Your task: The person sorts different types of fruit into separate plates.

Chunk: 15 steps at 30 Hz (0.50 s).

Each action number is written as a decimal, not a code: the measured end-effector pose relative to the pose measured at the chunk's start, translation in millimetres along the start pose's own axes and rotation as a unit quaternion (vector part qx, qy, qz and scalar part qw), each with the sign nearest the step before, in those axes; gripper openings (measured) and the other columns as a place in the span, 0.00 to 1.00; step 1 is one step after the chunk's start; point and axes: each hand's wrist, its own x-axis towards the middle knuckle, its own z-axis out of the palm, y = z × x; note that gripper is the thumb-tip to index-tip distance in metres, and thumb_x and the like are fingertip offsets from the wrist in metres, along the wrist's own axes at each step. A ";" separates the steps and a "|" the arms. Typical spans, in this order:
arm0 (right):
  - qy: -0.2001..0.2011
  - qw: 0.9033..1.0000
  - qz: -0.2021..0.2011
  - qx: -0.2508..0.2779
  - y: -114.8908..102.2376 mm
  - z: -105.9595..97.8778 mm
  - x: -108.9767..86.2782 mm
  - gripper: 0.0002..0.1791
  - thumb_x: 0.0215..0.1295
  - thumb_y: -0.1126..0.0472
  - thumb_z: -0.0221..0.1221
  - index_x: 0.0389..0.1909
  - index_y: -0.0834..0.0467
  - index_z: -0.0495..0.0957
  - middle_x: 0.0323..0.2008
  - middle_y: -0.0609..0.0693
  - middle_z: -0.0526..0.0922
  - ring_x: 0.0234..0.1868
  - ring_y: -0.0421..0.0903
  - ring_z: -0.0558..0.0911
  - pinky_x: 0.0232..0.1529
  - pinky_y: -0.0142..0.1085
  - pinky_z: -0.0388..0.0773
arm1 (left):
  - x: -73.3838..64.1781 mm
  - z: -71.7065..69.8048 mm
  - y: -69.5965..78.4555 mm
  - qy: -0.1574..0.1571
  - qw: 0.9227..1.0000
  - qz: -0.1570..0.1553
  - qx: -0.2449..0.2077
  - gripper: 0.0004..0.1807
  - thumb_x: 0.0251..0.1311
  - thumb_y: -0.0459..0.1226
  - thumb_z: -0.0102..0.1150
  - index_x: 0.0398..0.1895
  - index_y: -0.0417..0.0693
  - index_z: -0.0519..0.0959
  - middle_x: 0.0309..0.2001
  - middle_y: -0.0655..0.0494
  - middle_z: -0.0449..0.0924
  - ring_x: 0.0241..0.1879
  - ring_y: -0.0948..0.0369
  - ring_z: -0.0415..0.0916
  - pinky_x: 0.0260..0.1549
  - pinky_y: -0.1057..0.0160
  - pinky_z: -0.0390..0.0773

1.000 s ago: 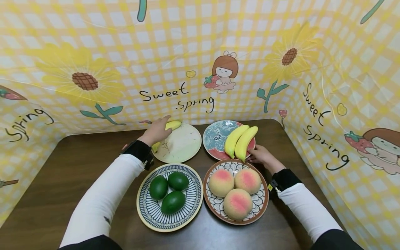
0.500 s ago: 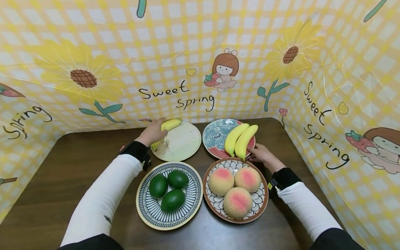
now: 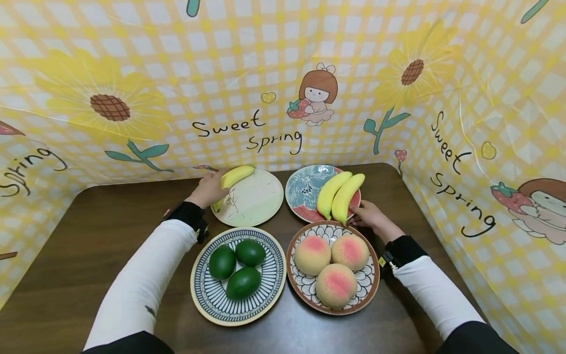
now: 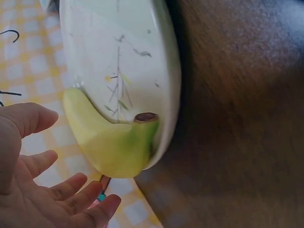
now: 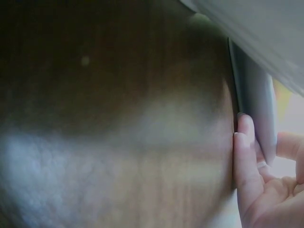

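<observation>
Along the left rim of a pale green plate (image 3: pixel 263 199) lies one banana (image 3: pixel 239 174). My left hand (image 3: pixel 207 191) is just left of it; in the left wrist view, this hand (image 4: pixel 52 185) has spread, loosely bent fingers and a gap separates it from the banana (image 4: pixel 99 140). Two more bananas (image 3: pixel 332 194) lie side by side on the right half of a blue and red plate (image 3: pixel 305 189). My right hand (image 3: pixel 371 216) grips that plate's right edge. The right wrist view has the thumb above the rim and fingers (image 5: pixel 244 156) beneath it.
Nearer me, a blue-patterned plate (image 3: pixel 269 300) bears three dark green fruits (image 3: pixel 243 283). Beside it, a brown-rimmed plate (image 3: pixel 371 292) holds three peaches (image 3: pixel 336 285). A checked cloth (image 3: pixel 239 73) rises behind the wooden table (image 3: pixel 110 236).
My left hand has drawn back leftward from the banana, baring more of it, and the banana stays on the pale plate. The right hand keeps its hold. The head view has shifted slightly.
</observation>
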 end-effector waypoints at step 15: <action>0.002 1.000 0.001 -0.010 -0.4 -0.6 0.1 0.25 0.81 0.59 0.43 0.67 0.74 0.60 0.27 0.42 0.80 0.28 0.31 0.80 0.34 0.23 0.80 | 14.7 13.6 -16.8 -0.028 1.000 -0.006 -0.011 0.39 0.74 0.35 0.45 0.81 0.32 0.43 0.75 0.19 0.48 0.73 0.24 0.48 0.69 0.30 0.60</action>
